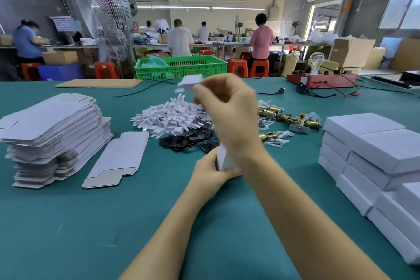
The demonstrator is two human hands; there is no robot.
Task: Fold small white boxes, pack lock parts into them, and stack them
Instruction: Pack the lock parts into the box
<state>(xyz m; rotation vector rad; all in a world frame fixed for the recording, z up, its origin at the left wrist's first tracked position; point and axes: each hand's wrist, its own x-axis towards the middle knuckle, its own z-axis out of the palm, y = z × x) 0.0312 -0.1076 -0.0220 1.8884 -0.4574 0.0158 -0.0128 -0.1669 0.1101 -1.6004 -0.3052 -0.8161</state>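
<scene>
My left hand point(210, 171) grips the lower end of a small white box point(222, 158) standing upright on the green table. My right hand point(229, 109) is raised above it, blurred, pinching a small white card insert point(190, 82). Behind the hands lie a heap of white card inserts point(168, 117), a pile of black plates point(184, 140) and brass lock latches point(293, 120) with small bags of screws. A tall stack of flat box blanks point(52, 132) sits at the left, with one loose flat blank point(118, 159) beside it. Folded white boxes point(375, 154) are stacked at the right.
A green plastic crate point(181, 68) stands at the table's far edge, with a cardboard sheet point(100, 83) to its left. A red tester with a light bulb point(320, 79), cables and a plug lie at the far right. Several people work at benches behind.
</scene>
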